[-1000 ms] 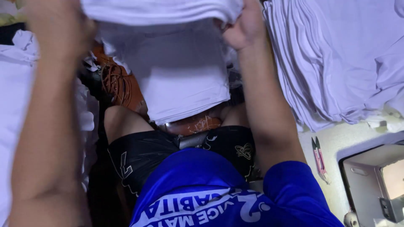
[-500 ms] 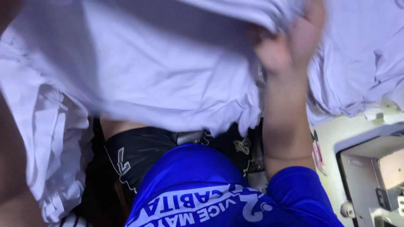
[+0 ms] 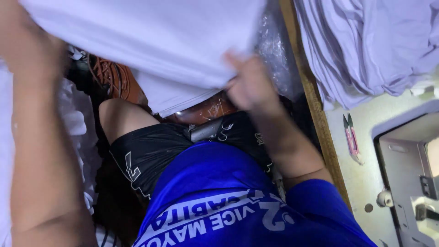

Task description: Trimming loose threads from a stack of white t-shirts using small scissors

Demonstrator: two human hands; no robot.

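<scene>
A large piece of white fabric point(image 3: 151, 41) is spread across the top of the head view, above my lap. My right hand point(image 3: 249, 84) grips its lower right edge, blurred by motion. At the upper left, my left hand point(image 3: 34, 50) holds the fabric's left side, with the forearm running down the left of the frame. Below the cloth I see my bare knee, black shorts point(image 3: 151, 153) and blue shirt point(image 3: 228, 201).
A stack of white fabric pieces point(image 3: 366, 45) lies on the pale table at the right, past a wooden edge point(image 3: 315, 105). Pink thread snips point(image 3: 351, 135) lie beside a white sewing machine point(image 3: 411, 174). More white cloth point(image 3: 73, 119) hangs at the left.
The white fabric first dropped and spread over my lap, then rose toward the top. My right hand came down and leftward along its edge.
</scene>
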